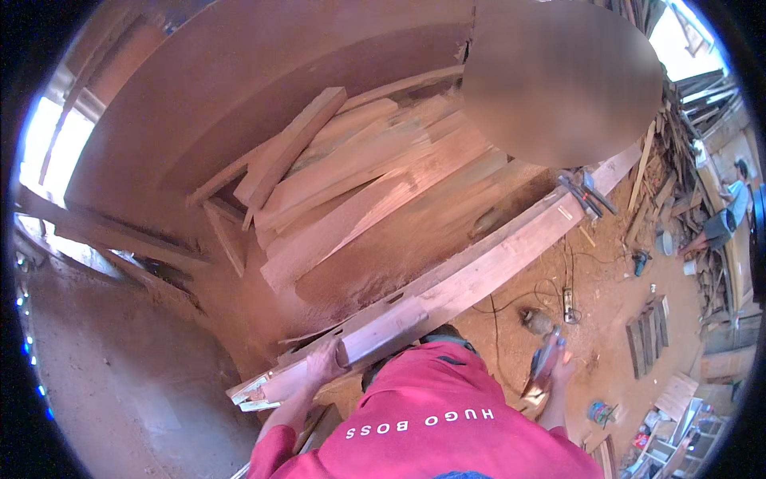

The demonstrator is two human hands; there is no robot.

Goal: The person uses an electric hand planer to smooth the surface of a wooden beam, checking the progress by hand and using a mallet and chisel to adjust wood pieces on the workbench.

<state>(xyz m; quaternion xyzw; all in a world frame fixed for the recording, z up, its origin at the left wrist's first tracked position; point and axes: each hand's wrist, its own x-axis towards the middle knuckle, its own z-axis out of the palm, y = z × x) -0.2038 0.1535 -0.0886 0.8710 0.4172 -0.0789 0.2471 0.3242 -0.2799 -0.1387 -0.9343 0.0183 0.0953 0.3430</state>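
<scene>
A long pale beam (pixel 511 254) runs from the lower left to the upper right in front of me. On its near end lies a shorter planed wooden piece (pixel 387 331). My left hand (pixel 325 363) is closed over that piece near the beam's left end. Off to the right, my right hand (pixel 561 369) grips a narrow reddish-brown tool (pixel 546 359), tilted and held clear of the beam. Its exact kind is not plain. Dark metal tools (pixel 586 194) with black and orange handles rest on the beam's far end.
Rough planks (pixel 359 191) lie stacked beyond the beam. On the dusty floor to the right are a corded power tool (pixel 568 306), a drill (pixel 641 262) and several dark wood blocks (pixel 646 339). Another person (pixel 730 207) is far right by scrap wood. A blurred patch hides the top.
</scene>
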